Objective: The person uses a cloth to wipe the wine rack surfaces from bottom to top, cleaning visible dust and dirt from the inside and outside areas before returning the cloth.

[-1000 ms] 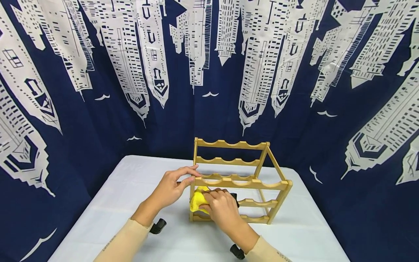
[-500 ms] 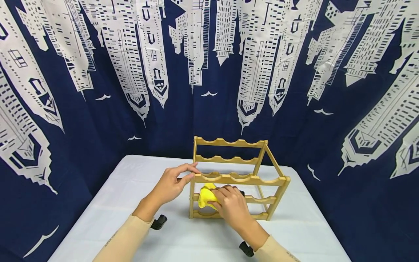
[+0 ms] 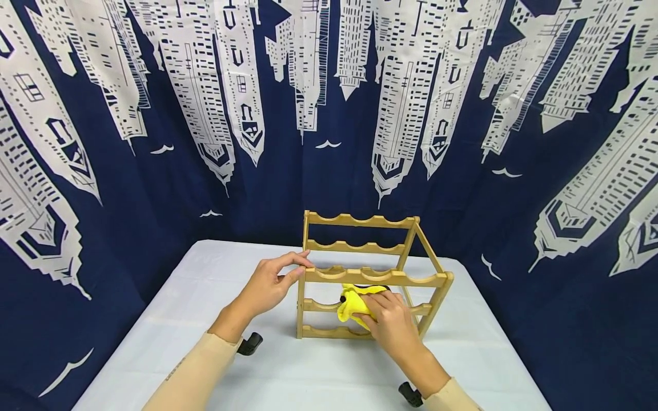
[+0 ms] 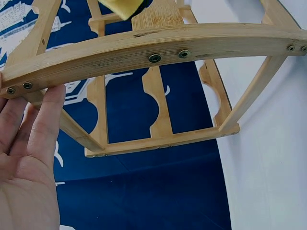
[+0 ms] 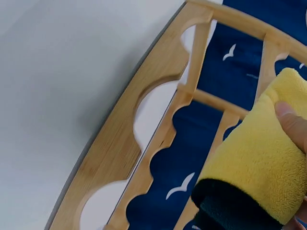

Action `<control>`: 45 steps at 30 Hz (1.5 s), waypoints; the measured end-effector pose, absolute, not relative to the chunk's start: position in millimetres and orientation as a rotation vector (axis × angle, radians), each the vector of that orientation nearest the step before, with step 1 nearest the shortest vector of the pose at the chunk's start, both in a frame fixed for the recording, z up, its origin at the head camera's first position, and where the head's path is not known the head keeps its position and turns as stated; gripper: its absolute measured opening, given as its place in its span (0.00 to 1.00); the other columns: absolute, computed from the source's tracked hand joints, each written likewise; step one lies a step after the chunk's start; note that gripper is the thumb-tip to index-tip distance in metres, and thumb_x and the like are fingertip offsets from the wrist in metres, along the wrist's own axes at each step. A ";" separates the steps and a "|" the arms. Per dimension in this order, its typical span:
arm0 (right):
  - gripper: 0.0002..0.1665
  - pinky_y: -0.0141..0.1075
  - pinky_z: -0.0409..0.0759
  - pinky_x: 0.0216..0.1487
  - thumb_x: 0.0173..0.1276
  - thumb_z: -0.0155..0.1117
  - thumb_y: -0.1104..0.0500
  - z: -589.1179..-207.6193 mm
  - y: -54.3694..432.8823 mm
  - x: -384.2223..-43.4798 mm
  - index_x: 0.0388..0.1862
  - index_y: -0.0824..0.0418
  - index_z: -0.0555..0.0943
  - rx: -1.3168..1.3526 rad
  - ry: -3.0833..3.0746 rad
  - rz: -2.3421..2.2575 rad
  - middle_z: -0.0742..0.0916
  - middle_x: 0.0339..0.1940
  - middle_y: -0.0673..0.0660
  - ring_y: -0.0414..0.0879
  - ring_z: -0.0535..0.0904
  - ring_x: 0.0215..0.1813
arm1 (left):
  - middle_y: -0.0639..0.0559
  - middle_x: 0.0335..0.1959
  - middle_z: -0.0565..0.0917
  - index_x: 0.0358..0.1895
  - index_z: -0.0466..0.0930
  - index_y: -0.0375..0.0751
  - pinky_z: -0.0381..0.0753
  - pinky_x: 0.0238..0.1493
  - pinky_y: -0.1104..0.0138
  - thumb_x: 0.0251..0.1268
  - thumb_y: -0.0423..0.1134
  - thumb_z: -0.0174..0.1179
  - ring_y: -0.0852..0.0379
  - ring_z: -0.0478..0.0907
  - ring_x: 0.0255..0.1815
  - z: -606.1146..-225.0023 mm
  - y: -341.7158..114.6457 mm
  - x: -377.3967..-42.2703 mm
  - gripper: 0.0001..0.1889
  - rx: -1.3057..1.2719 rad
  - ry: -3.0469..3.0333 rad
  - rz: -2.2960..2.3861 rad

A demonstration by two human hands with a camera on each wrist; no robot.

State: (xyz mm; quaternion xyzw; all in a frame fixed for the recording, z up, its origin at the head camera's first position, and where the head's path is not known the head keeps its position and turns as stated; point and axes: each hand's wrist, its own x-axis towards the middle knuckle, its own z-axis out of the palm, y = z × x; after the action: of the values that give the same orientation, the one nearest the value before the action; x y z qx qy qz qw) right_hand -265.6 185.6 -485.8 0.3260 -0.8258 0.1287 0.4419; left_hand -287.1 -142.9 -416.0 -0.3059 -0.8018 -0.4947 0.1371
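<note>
A light wooden wine rack (image 3: 370, 276) with scalloped rails stands on the white-covered table. My left hand (image 3: 268, 286) holds its upper front-left corner, with fingers over the top and the thumb at the front. In the left wrist view, those fingers (image 4: 45, 124) lie against the end of a side bar. Bunched in my right hand (image 3: 394, 322) is a yellow cloth (image 5: 259, 148) with a dark underside. It lies against the middle front rail, under the top one. In the right wrist view the thumb (image 5: 291, 122) presses onto the cloth; most of the hand is out of frame.
The white table (image 3: 216, 377) extends around the rack. Behind it hangs a dark blue curtain (image 3: 257, 211) printed with white buildings and birds. Black wrist mounts (image 3: 250, 344) sit at both forearms.
My right hand has slid the yellow cloth rightward along the middle front rail, from the left post to about mid-rack. The left hand keeps its hold on the corner.
</note>
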 end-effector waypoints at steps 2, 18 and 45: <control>0.33 0.47 0.87 0.45 0.42 1.02 0.55 -486.3 192.9 -264.7 0.48 0.61 0.97 0.810 -2.046 0.289 0.98 0.40 0.53 0.52 0.92 0.43 | 0.44 0.79 0.88 0.59 0.93 0.49 0.96 0.64 0.53 0.91 0.35 0.65 0.39 0.84 0.82 -417.0 -142.4 -286.5 0.08 -0.879 -2.320 -1.439; 0.31 0.56 0.95 0.45 0.43 1.01 0.64 -479.4 241.0 -259.6 0.48 0.68 0.96 0.629 -2.079 0.395 0.98 0.42 0.62 0.60 0.94 0.44 | 0.43 0.83 0.84 0.62 0.93 0.53 0.95 0.68 0.47 0.93 0.39 0.63 0.40 0.82 0.85 -416.3 -143.5 -283.3 0.10 -0.813 -2.318 -1.403; 0.27 0.58 0.96 0.50 0.49 0.96 0.72 -480.4 220.1 -251.4 0.50 0.65 0.96 0.597 -2.149 0.488 0.99 0.46 0.60 0.61 0.97 0.48 | 0.50 0.66 0.96 0.59 0.94 0.51 0.99 0.60 0.55 0.90 0.34 0.65 0.39 0.81 0.85 -416.4 -131.6 -274.9 0.10 -0.752 -2.309 -1.319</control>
State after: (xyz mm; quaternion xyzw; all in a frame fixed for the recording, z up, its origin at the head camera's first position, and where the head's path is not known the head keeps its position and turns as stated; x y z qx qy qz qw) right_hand -251.4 220.1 -480.4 0.2378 -0.8559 0.1943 0.4161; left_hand -274.9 -131.6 -416.4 -0.2673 -0.8206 -0.4687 0.1881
